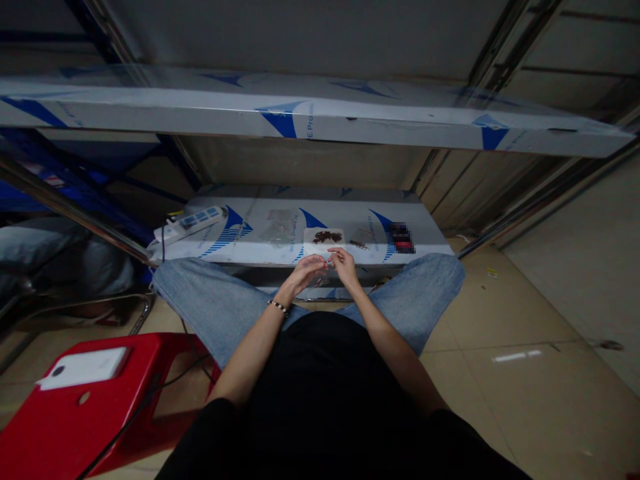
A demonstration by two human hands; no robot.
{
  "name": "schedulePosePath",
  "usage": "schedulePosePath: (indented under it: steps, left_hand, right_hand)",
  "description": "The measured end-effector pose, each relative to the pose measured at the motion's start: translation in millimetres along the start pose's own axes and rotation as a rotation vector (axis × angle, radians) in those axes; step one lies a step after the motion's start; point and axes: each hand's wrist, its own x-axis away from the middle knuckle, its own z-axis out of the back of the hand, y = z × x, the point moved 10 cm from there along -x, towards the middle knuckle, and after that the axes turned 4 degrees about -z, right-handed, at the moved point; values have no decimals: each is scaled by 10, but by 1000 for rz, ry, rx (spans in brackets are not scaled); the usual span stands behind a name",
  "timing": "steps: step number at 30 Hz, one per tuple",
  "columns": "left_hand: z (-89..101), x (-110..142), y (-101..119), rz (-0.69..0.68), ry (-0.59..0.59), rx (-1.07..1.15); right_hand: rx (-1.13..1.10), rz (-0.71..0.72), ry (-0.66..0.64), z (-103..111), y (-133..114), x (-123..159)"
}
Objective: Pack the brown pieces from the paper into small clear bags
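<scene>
My left hand [306,272] and my right hand [344,261] meet over the front edge of a low metal shelf [260,247]. Both have their fingers curled and pinched toward each other around something small that I cannot make out. A clear bit of plastic shows just under them. Right behind the hands lies a white tray [324,239] holding a heap of small dark brown pieces [327,236]. A few more dark pieces [359,245] lie on the shelf to its right. A beaded bracelet [278,307] is on my left wrist.
Clear plastic bags [280,225] and a white power strip [193,222] lie on the shelf at left, a dark red object [403,241] at right. An upper shelf [310,120] hangs overhead. A red stool [85,407] carrying a white device [83,368] stands at lower left. Tiled floor spreads right.
</scene>
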Motion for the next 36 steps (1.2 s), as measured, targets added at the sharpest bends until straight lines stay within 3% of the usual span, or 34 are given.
schedulePosePath:
  steps: [4,9,15,23,27,30,36]
  left_hand:
    - [2,2,2,1,-8,-8]
    - [49,-1,-61,27,-3,-75]
    - [85,-6,-136,52,13,-87]
    - [209,-24,-214,71,97,-228]
    - [213,-15,-209,74,96,-269]
    - [290,-24,-205,67,131,-323]
    - [342,-178,-246,-40,100,-500]
  right_hand:
    - [125,26,37,31,46,-95]
    - [571,53,113,20,12,-483]
    - [795,3,54,-214,60,-895]
    - [917,42,-136,-634,180,-986]
    - [854,52,-95,-612,106,-1031]
    - [628,106,-39,-466,-19,-932]
    - [162,163,28,32,-36,-149]
